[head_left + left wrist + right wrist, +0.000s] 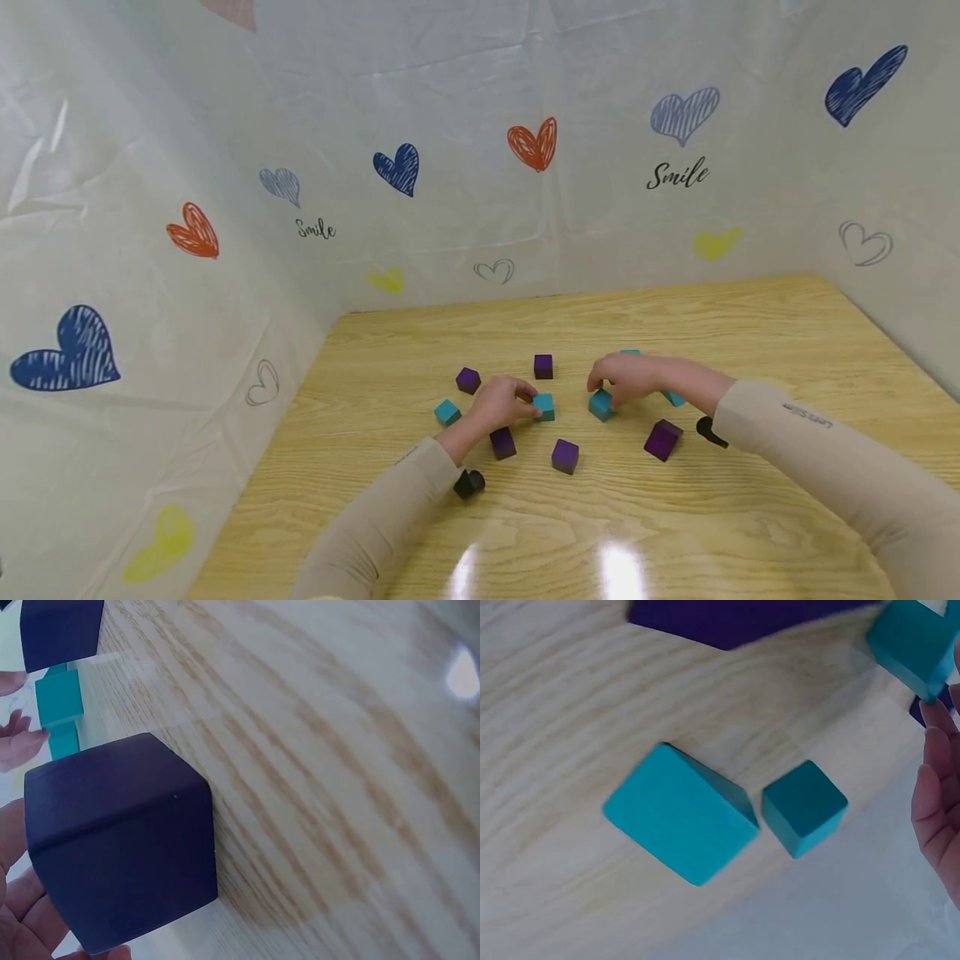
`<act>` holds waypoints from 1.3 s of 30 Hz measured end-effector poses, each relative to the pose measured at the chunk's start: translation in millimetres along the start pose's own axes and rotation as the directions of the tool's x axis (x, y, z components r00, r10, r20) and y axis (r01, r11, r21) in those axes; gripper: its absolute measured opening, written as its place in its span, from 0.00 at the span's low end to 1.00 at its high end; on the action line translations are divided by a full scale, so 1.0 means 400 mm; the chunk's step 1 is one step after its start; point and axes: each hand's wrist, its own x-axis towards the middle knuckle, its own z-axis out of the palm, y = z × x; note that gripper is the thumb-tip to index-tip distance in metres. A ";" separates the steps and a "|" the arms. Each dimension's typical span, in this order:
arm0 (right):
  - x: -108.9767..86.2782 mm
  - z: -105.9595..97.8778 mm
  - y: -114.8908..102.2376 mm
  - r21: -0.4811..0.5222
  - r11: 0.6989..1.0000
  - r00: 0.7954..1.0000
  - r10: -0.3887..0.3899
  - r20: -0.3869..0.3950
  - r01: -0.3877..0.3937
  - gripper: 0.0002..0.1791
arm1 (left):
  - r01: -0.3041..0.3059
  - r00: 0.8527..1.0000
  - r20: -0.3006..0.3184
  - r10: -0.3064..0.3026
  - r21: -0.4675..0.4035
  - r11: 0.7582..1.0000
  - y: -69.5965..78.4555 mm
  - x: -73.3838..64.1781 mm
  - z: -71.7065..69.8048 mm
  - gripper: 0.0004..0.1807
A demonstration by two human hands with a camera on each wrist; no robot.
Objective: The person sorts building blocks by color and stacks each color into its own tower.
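In the head view my left hand point(504, 402) pinches a teal cube point(543, 407) between thumb and fingers near the middle of the table. Across a small gap, my right hand point(628, 373) grips another teal cube point(602, 404) from above. The right wrist view has fingertips point(930, 761) against that teal cube point(911, 645) at the upper right. A dark purple cube point(124, 855) looms large in the left wrist view and hides much of the left hand's grip. Just below the left hand sits a purple cube point(502, 443).
Around the hands lie a teal cube point(447, 412) and purple cubes at the left point(468, 381), back point(543, 367), front point(565, 457) and right point(662, 440). Two teal cubes point(681, 814) point(805, 808) lie by the right forearm. A white heart-printed sheet point(450, 225) backs the wooden table point(570, 533).
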 end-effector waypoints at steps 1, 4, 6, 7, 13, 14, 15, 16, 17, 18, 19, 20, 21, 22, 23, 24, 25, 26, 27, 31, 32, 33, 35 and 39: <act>-0.002 0.003 -0.001 -0.011 1.000 1.000 -0.004 -0.013 0.004 0.18 | -0.001 1.000 0.000 0.001 0.006 1.000 0.000 0.000 0.000 0.18; -0.004 0.014 0.002 -0.042 0.999 0.999 -0.015 -0.052 0.013 0.16 | -0.007 1.000 0.000 0.007 0.013 1.000 0.001 -0.002 -0.002 0.18; -0.005 0.021 0.006 -0.050 0.999 0.997 -0.016 -0.074 0.012 0.15 | -0.008 1.000 0.002 0.008 0.010 1.000 0.001 -0.003 -0.003 0.18; -0.005 0.024 0.008 -0.047 0.999 0.997 -0.012 -0.081 0.008 0.15 | -0.007 1.000 0.003 0.007 0.007 1.000 0.001 -0.004 -0.003 0.18; -0.004 0.032 0.012 -0.016 1.000 0.995 -0.001 -0.101 0.000 0.14 | -0.005 1.000 0.005 0.005 -0.018 1.000 -0.001 -0.004 -0.003 0.18; -0.004 0.032 0.011 -0.013 1.000 0.995 -0.001 -0.100 0.000 0.13 | -0.006 1.000 0.005 0.006 -0.020 1.000 -0.001 -0.004 -0.003 0.18; -0.002 0.031 0.010 -0.011 1.000 0.995 0.003 -0.097 -0.005 0.13 | -0.006 1.000 0.006 0.006 -0.020 1.000 -0.001 -0.004 -0.003 0.18; -0.001 0.031 0.010 -0.017 1.000 0.996 0.003 -0.095 -0.004 0.13 | -0.008 1.000 0.006 0.008 -0.020 1.000 -0.001 -0.004 -0.003 0.18; 0.000 0.030 0.010 -0.024 1.000 0.996 -0.002 -0.094 0.000 0.12 | -0.011 1.000 0.007 0.011 -0.019 1.000 -0.001 -0.004 -0.003 0.18; 0.003 0.029 0.010 -0.030 1.000 0.996 0.002 -0.091 -0.005 0.12 | -0.013 1.000 0.007 0.014 -0.018 1.000 -0.002 -0.004 -0.003 0.18; 0.005 0.029 0.009 -0.038 0.999 0.996 0.004 -0.090 -0.008 0.11 | -0.016 1.000 0.008 0.016 -0.017 1.000 -0.002 -0.004 -0.003 0.18; 0.009 0.030 0.010 -0.046 0.999 0.996 0.009 -0.089 -0.013 0.11 | -0.018 1.000 0.008 0.018 -0.016 1.000 -0.002 -0.004 -0.003 0.18; 0.013 0.030 0.009 -0.055 0.998 0.996 0.013 -0.090 -0.018 0.11 | -0.019 1.000 0.009 0.020 -0.016 1.000 -0.003 -0.003 -0.003 0.18; 0.016 0.031 0.008 -0.066 0.998 0.996 0.017 -0.090 -0.023 0.11 | -0.021 1.000 0.010 0.021 -0.015 1.000 -0.003 -0.003 -0.003 0.17; 0.021 0.032 0.008 -0.071 0.997 0.996 0.026 -0.090 -0.033 0.11 | -0.021 1.000 0.011 0.021 -0.014 1.000 -0.003 -0.003 -0.003 0.17; 0.026 0.033 0.007 -0.075 0.996 0.995 0.035 -0.090 -0.042 0.11 | -0.020 1.000 0.012 0.020 -0.014 1.000 -0.003 -0.002 -0.003 0.17; 0.031 0.034 0.005 -0.084 0.996 0.995 0.035 -0.092 -0.042 0.11 | -0.018 1.000 0.013 0.018 -0.014 1.000 -0.003 -0.002 -0.003 0.17; 0.035 0.035 0.003 -0.087 0.995 0.995 0.043 -0.091 -0.051 0.11 | -0.017 1.000 0.014 0.017 -0.015 1.000 -0.003 -0.002 -0.003 0.18; 0.039 0.035 0.001 -0.091 0.994 0.995 0.046 -0.091 -0.055 0.11 | -0.016 1.000 0.015 0.017 -0.014 1.000 -0.003 -0.002 -0.003 0.17; 0.056 0.036 -0.010 -0.080 0.994 0.994 0.066 -0.092 -0.074 0.11 | -0.016 1.000 0.015 0.016 0.001 1.000 -0.001 -0.002 -0.002 0.18; 0.059 0.036 -0.014 -0.066 0.994 0.993 0.077 -0.091 -0.083 0.11 | -0.018 1.000 0.014 0.018 0.008 1.000 0.000 -0.002 -0.002 0.18; 0.063 0.036 -0.017 -0.057 0.995 0.993 0.078 -0.092 -0.083 0.10 | -0.020 1.000 0.014 0.020 0.014 1.000 0.001 -0.001 -0.002 0.18; 0.070 0.036 -0.023 -0.041 0.996 0.992 0.080 -0.096 -0.084 0.09 | -0.030 0.999 0.016 0.030 0.021 0.999 0.002 0.000 -0.001 0.18; 0.079 0.036 -0.033 -0.010 0.995 0.990 0.095 -0.101 -0.097 0.08 | -0.050 0.998 0.030 0.050 0.007 0.999 0.004 0.002 0.000 0.18</act>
